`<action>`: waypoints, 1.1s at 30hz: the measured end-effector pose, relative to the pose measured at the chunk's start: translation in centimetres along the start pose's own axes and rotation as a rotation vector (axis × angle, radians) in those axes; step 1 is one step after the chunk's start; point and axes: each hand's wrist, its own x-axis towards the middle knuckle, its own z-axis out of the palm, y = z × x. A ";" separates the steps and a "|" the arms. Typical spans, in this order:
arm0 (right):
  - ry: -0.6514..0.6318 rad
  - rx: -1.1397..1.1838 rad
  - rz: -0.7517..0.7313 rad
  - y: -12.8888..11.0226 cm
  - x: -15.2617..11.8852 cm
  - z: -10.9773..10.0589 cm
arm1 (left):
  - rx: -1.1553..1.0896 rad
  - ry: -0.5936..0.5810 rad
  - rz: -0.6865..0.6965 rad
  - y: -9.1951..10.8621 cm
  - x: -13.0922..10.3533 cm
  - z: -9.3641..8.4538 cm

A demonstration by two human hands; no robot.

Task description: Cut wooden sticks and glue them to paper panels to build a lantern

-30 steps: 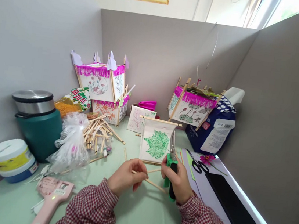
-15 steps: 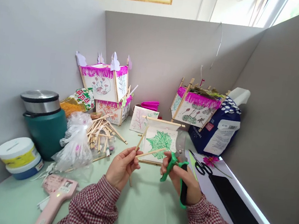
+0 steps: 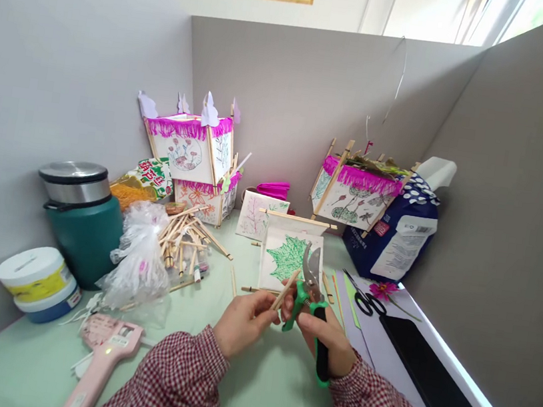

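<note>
My left hand [image 3: 246, 320] pinches a short wooden stick [image 3: 286, 289], its tip pointing up and to the right. The fingers of my right hand [image 3: 326, 338] wrap round green-and-black pruning shears [image 3: 310, 291]. The shears' blades point up and stand apart; the stick's end is beside them, and I cannot tell if they touch. Behind both hands is a white panel with a green leaf drawing [image 3: 288, 260] and stick edges. A thin loose stick [image 3: 233, 280] lies on the table just beyond my left hand.
At left are a pile of sticks [image 3: 188, 239], a plastic bag [image 3: 140, 259], a green jar [image 3: 83, 231], a tub [image 3: 38, 285] and a pink glue gun [image 3: 103, 355]. At right are scissors [image 3: 369, 303], a black slab [image 3: 438, 382] and a blue package [image 3: 397, 241]. Decorated lanterns [image 3: 188, 151] stand behind.
My left hand has moved right, close to the shears, and now shows one stick instead of two crossed ones. A thin stick now lies on the table. The shears have shifted slightly left.
</note>
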 end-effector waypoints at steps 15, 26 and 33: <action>-0.168 -0.110 0.002 -0.9 -0.3 0.5 | -0.127 0.066 0.155 0.5 0.0 0.2; -0.131 -0.263 0.018 -0.5 -0.2 0.3 | -0.236 0.180 0.173 1.0 -0.1 0.2; -0.096 -0.462 -0.005 -1.0 -0.3 0.3 | -0.296 0.129 0.162 1.2 -0.1 0.2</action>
